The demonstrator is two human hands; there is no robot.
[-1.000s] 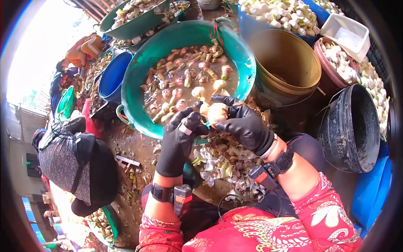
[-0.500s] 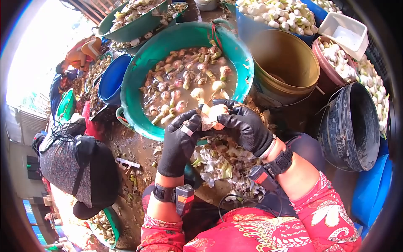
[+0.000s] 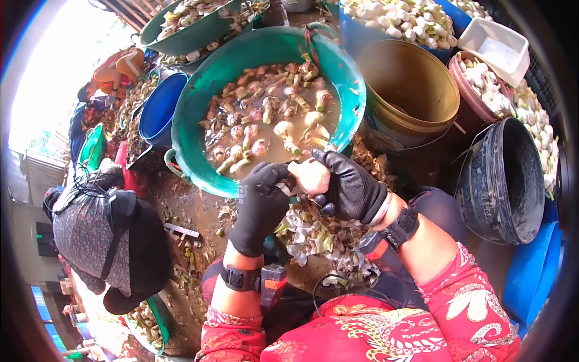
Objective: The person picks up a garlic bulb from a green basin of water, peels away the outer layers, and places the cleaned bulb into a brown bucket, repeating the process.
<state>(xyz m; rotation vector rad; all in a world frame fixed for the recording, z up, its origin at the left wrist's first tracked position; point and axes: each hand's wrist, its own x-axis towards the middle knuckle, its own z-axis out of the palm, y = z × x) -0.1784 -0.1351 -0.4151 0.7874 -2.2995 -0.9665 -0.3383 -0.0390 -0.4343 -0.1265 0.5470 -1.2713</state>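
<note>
A pale, pinkish garlic bulb (image 3: 312, 176) is held between my black-gloved hands, just in front of a big green tub (image 3: 196, 114). My right hand (image 3: 354, 188) wraps around the bulb's right side, thumb below and fingers above. On its left end, my left hand (image 3: 263, 196) is closed, fingertips pinched at the neck. A pale band or small strip shows by the left fingers; what it is I cannot make out. Muddy water (image 3: 271, 142) fills the tub's bottom, with several unpeeled garlic bulbs (image 3: 270, 108) floating in it.
Peeled skins (image 3: 325, 238) heap up below my hands. To the right stand a tan bucket (image 3: 416, 90), a tilted black bucket (image 3: 497, 181) and a blue tub of white garlic (image 3: 410, 24). A blue basin (image 3: 160, 114) and a bent-over person (image 3: 108, 241) are on the left.
My left hand has turned, its back now facing up more, and the bulb shows more bare. The loose papery skin seen between my hands is no longer visible.
</note>
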